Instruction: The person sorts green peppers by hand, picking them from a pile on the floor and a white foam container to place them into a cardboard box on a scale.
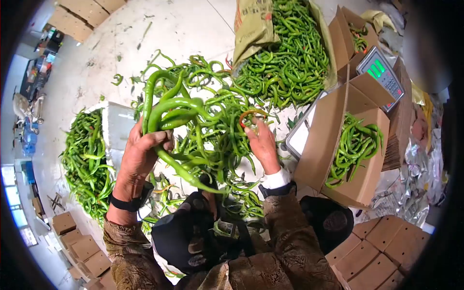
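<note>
My left hand [149, 145] is closed round a bunch of long green chili peppers [179, 108], held up at the centre left. Lower and to the right, my right hand [261, 143] pinches a curved red-orange pepper [250, 112] between thumb and fingers. Beneath both hands a loose pile of green peppers [220, 140] lies spread on the pale floor. To the right, an open cardboard box [316, 140] with some green peppers [355, 147] inside stands on a scale platform [297, 137].
A large sack [254, 34] spills green peppers at the top. Left stands a white foam box [118, 128] beside heaped peppers [84, 154]. A scale display [379, 72] is at upper right, with stacked cartons [382, 251] at lower right and more [82, 246] at lower left.
</note>
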`<state>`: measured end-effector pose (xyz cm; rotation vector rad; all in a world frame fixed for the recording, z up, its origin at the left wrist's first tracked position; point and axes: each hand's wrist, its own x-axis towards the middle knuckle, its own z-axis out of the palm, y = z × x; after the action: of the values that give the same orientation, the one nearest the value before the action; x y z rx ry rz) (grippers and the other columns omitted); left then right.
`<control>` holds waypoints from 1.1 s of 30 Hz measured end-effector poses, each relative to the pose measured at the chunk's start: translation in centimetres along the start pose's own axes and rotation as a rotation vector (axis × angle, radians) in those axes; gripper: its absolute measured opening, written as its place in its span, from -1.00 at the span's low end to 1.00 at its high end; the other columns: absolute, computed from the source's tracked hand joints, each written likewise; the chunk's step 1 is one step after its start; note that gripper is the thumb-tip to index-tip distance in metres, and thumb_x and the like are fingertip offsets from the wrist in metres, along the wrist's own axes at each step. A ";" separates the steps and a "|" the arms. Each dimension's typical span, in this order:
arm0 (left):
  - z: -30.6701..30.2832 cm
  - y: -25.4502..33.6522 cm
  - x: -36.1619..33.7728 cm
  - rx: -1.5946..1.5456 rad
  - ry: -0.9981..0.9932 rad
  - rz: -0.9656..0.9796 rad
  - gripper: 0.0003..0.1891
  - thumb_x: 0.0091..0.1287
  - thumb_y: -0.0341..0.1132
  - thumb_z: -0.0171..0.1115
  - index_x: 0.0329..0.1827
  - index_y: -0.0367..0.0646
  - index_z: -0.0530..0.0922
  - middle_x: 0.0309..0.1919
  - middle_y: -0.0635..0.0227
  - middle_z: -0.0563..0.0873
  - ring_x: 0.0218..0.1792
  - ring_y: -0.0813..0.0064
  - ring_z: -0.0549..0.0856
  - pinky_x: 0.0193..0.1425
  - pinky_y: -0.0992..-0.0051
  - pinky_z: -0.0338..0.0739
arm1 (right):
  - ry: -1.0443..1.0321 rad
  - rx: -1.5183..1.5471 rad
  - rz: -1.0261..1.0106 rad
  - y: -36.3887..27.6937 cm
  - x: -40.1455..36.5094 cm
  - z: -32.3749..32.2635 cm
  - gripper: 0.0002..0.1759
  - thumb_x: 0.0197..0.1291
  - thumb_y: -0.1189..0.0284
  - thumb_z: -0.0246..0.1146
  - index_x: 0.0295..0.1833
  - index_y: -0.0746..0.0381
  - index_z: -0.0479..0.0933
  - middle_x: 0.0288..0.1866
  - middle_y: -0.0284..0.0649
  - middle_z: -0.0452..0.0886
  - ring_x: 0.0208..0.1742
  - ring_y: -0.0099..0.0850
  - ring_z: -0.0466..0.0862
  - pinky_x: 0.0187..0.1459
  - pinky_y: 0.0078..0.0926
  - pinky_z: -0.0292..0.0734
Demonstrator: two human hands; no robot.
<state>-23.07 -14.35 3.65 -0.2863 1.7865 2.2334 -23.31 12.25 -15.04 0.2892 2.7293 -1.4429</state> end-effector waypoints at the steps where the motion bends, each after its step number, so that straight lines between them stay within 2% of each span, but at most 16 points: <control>1: 0.2 1.2 -1.2 -0.054 -0.017 0.025 -0.52 0.15 -0.38 0.21 0.17 -0.35 0.44 -0.37 0.32 0.56 -0.45 0.52 0.51 -0.31 0.50 0.45 | -0.124 0.188 0.096 -1.2 -0.8 -0.6 -0.57 0.26 0.38 0.28 0.19 0.35 0.50 0.12 0.10 0.61 0.19 -0.05 0.59 0.20 -0.26 0.45; 2: 0.1 2.0 -2.3 -0.110 -0.046 0.053 -0.59 0.18 -0.38 0.18 0.10 -0.31 0.46 -0.35 0.31 0.56 -0.45 0.53 0.49 -0.30 0.45 0.45 | -0.251 0.372 0.193 -2.3 -1.8 -1.4 -0.59 0.28 0.36 0.28 0.17 0.36 0.52 0.11 0.05 0.64 0.19 -0.16 0.62 0.20 -0.35 0.46; 4: 1.4 4.3 -5.6 -0.294 -0.097 0.093 -0.63 0.20 -0.40 0.17 0.09 -0.27 0.46 -0.31 0.30 0.55 -0.45 0.56 0.45 -0.30 0.43 0.42 | -0.306 0.760 0.093 -5.3 -5.9 -3.1 -0.63 0.42 0.30 0.17 0.13 0.39 0.55 0.08 -0.18 0.67 0.12 -0.49 0.60 0.03 -0.51 0.52; 6: 2.1 5.0 -7.3 -0.404 -0.186 0.101 -0.60 0.23 -0.40 0.19 0.15 -0.23 0.42 -0.31 0.34 0.52 -0.44 0.60 0.41 -0.30 0.46 0.41 | -0.426 0.922 0.178 -6.8 -8.6 -4.8 -0.60 0.46 0.26 0.14 0.18 0.35 0.52 0.10 -0.20 0.65 0.11 -0.46 0.61 -0.01 -0.47 0.56; 10: 3.6 5.0 -9.8 -0.528 -0.260 0.032 -0.60 0.27 -0.41 0.18 0.17 -0.25 0.41 -0.30 0.35 0.52 -0.43 0.64 0.40 -0.29 0.52 0.43 | -0.753 1.631 0.358 -7.5 -13.6 -5.7 -0.53 0.49 0.15 0.08 0.32 0.22 0.39 0.17 -0.09 0.60 0.07 -0.28 0.64 0.00 -0.33 0.57; 13: 4.9 3.9 -10.8 -0.577 -0.262 0.071 -0.62 0.32 -0.42 0.15 0.18 -0.30 0.41 -0.28 0.34 0.52 -0.41 0.62 0.41 -0.25 0.50 0.45 | -0.756 1.707 0.338 -7.7 -17.0 -6.5 -0.49 0.47 0.09 0.08 0.35 0.18 0.36 0.22 -0.06 0.57 0.14 -0.27 0.60 0.08 -0.33 0.53; 15: 6.5 3.0 -11.7 -0.556 -0.231 0.054 -0.61 0.33 -0.42 0.15 0.22 -0.28 0.41 -0.26 0.33 0.54 -0.39 0.62 0.43 -0.22 0.49 0.46 | -0.771 1.984 0.313 -8.1 -18.5 -7.7 -0.48 0.45 0.09 0.12 0.36 0.15 0.36 0.30 -0.07 0.50 0.22 -0.27 0.55 0.17 -0.31 0.46; 17: 7.7 2.0 -12.3 -0.523 -0.203 0.046 -0.56 0.35 -0.41 0.14 0.30 -0.25 0.39 -0.23 0.31 0.55 -0.35 0.59 0.48 -0.18 0.47 0.48 | -0.716 1.901 0.152 -9.1 -19.8 -10.2 -0.28 0.32 0.09 0.27 0.46 0.19 0.23 0.41 -0.07 0.40 0.40 -0.23 0.41 0.38 -0.26 0.29; 19: 9.1 0.9 -12.8 -0.537 -0.172 0.053 -0.63 0.34 -0.41 0.15 0.18 -0.35 0.42 -0.20 0.29 0.57 -0.34 0.59 0.46 -0.19 0.50 0.46 | -0.715 1.770 -0.057 -9.3 -20.6 -11.4 -0.06 0.17 0.17 0.42 0.53 0.24 0.08 0.48 -0.06 0.30 0.51 -0.24 0.28 0.49 -0.26 0.15; 23: 10.9 -1.1 -13.7 -0.494 -0.141 0.096 -0.66 0.36 -0.42 0.13 0.18 -0.25 0.43 -0.20 0.29 0.58 -0.33 0.54 0.53 -0.16 0.42 0.52 | -0.634 1.594 -0.039 -8.2 -22.8 -11.5 -0.16 0.26 0.43 0.31 0.55 0.30 0.05 0.48 -0.13 0.30 0.49 -0.35 0.32 0.45 -0.34 0.21; 26: 11.4 -2.7 -14.3 -0.344 -0.026 0.175 -0.66 0.35 -0.40 0.15 0.18 -0.20 0.45 -0.19 0.32 0.61 -0.33 0.56 0.52 -0.17 0.46 0.50 | -0.681 1.857 0.141 -6.9 -25.0 -11.4 -0.15 0.29 0.23 0.30 0.54 0.32 0.06 0.48 -0.16 0.28 0.50 -0.26 0.29 0.38 -0.34 0.31; 28: 11.9 -3.7 -14.6 -0.350 0.062 0.202 -0.70 0.41 -0.36 0.15 0.17 -0.18 0.45 -0.19 0.35 0.61 -0.33 0.57 0.53 -0.20 0.47 0.48 | -0.685 1.864 0.063 -6.4 -26.1 -11.7 -0.09 0.24 0.16 0.35 0.54 0.31 0.07 0.47 -0.18 0.29 0.47 -0.23 0.30 0.29 -0.32 0.39; 30: 11.9 -4.5 -14.7 -0.349 0.069 0.199 -0.71 0.45 -0.33 0.14 0.18 -0.17 0.44 -0.20 0.37 0.60 -0.32 0.58 0.53 -0.21 0.47 0.47 | -0.819 1.691 -0.013 -5.5 -27.0 -12.4 -0.08 0.19 0.24 0.41 0.54 0.27 0.09 0.42 -0.18 0.32 0.42 -0.30 0.34 0.22 -0.40 0.43; 31: 12.2 -4.5 -15.0 -0.320 0.047 0.174 -0.70 0.45 -0.31 0.15 0.19 -0.15 0.43 -0.20 0.39 0.59 -0.30 0.59 0.53 -0.20 0.48 0.47 | -0.869 1.428 0.149 -5.5 -27.4 -13.1 -0.10 0.16 0.37 0.43 0.53 0.28 0.11 0.32 -0.22 0.39 0.29 -0.38 0.45 0.18 -0.51 0.43; 32: 12.0 -5.3 -14.9 -0.328 0.041 0.156 -0.70 0.45 -0.30 0.15 0.19 -0.16 0.42 -0.20 0.38 0.59 -0.29 0.58 0.53 -0.19 0.49 0.47 | -0.937 1.214 0.212 -5.7 -27.8 -13.0 -0.24 0.20 0.43 0.38 0.46 0.30 0.22 0.12 -0.26 0.47 -0.04 -0.56 0.53 -0.08 -0.69 0.45; 33: 12.2 -5.8 -15.0 -0.337 0.040 0.147 -0.70 0.46 -0.30 0.16 0.19 -0.16 0.42 -0.19 0.38 0.59 -0.29 0.58 0.54 -0.19 0.48 0.48 | -0.958 1.236 0.303 -5.7 -28.3 -12.5 -0.33 0.24 0.40 0.36 0.41 0.29 0.28 0.02 -0.29 0.48 -0.20 -0.63 0.47 -0.23 -0.73 0.37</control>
<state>-6.90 -2.49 5.78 -0.2736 1.4851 2.6502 4.09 15.24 0.17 -0.0092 0.8474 -2.1481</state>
